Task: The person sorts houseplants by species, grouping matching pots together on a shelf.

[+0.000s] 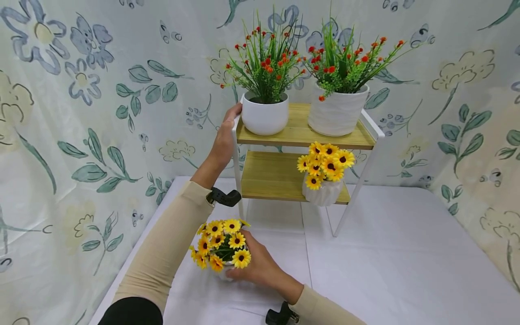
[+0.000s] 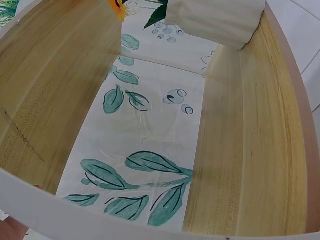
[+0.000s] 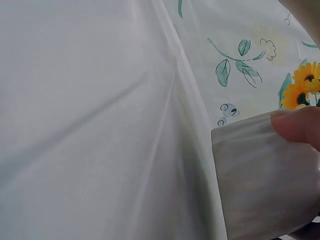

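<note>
My left hand (image 1: 222, 140) grips the upper left side of a two-tier shelf (image 1: 272, 176) with wooden boards and a white frame. In the left wrist view, only a bit of that hand shows beside the white rail (image 2: 100, 222). My right hand (image 1: 262, 266) holds a small potted plant of yellow sunflowers (image 1: 217, 239) in front of the shelf's left leg. Its thumb lies at the rim of the white pot (image 3: 267, 175) in the right wrist view. The flowers hide most of the pot from above.
Two white pots with red-flowered greenery, a left one (image 1: 266, 115) and a right one (image 1: 339, 110), stand on the top board. Another sunflower pot (image 1: 322, 192) sits at the lower board's right end. Patterned cloth (image 1: 101, 153) hangs behind the white-covered table (image 1: 386, 262).
</note>
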A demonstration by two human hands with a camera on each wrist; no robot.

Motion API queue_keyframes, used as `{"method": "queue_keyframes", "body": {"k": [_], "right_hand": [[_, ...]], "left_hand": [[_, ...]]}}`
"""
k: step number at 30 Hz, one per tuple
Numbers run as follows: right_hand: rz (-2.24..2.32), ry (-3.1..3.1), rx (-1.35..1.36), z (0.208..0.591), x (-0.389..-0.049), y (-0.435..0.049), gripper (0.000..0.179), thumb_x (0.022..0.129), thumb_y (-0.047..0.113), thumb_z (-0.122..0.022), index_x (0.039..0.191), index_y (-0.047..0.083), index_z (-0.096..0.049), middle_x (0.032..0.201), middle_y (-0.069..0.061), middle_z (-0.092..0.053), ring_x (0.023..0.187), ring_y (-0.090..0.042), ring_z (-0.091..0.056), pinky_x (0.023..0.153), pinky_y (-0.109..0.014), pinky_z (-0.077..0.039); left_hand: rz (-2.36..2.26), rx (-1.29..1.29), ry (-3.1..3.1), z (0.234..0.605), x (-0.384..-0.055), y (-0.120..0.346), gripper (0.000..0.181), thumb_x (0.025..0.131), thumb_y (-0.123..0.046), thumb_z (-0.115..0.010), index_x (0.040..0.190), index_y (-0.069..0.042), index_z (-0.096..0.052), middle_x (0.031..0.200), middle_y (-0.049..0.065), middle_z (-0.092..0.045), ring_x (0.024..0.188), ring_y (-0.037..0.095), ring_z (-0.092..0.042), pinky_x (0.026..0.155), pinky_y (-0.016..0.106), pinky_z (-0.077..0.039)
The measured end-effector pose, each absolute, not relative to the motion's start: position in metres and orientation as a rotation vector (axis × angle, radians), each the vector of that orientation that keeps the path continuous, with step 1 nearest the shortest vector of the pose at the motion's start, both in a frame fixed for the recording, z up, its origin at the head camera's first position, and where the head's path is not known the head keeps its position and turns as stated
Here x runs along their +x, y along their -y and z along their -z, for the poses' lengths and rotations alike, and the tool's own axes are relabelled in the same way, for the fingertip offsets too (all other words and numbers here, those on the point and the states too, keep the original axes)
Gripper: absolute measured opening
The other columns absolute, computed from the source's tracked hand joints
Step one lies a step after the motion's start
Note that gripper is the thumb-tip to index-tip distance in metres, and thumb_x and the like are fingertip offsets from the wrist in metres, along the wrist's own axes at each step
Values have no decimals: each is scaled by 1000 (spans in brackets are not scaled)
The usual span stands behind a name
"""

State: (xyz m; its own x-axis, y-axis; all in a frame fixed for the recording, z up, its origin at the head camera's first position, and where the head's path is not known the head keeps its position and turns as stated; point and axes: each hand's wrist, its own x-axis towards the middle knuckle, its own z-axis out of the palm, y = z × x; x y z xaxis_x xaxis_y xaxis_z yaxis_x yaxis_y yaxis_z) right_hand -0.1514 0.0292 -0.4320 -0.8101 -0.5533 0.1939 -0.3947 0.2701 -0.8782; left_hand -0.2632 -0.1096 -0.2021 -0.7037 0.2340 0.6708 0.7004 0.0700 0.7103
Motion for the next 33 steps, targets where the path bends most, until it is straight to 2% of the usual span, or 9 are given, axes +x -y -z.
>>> {"method": "queue_keyframes", "body": {"k": [3,9,16,33], "right_hand": [[1652,-2318,-880,431,-153,-31,96,67,27,-88,143,37,-32,133,13,-52,116,-10,-53,100,-34,-43],[1699,-2322,-884,427,-156,-35,95,67,28,-88,143,37,-33,133,12,-52,115,-12,-54,100,-35,-43],[1680,-2382,-845,418,-155,-44,95,67,29,-88,143,34,-32,134,12,-50,117,-11,-53,100,-38,-43],[1733,-2446,-775,388,-155,-64,95,69,32,-87,145,34,-31,138,12,-48,120,-9,-51,100,-38,-43]], "left_hand": [[1671,-928,1979,203,-263,110,59,95,-15,-13,150,6,-18,154,21,-18,141,28,-19,115,43,-14],[1674,-913,1987,203,-264,110,60,95,-17,-15,150,6,-18,154,21,-19,141,28,-19,115,38,-15],[1689,-902,2003,203,-264,109,60,95,-17,-15,150,5,-18,154,20,-18,142,29,-18,116,46,-14],[1613,-918,2027,201,-261,110,57,96,-13,-13,150,6,-18,154,22,-17,142,29,-18,116,48,-13]]}}
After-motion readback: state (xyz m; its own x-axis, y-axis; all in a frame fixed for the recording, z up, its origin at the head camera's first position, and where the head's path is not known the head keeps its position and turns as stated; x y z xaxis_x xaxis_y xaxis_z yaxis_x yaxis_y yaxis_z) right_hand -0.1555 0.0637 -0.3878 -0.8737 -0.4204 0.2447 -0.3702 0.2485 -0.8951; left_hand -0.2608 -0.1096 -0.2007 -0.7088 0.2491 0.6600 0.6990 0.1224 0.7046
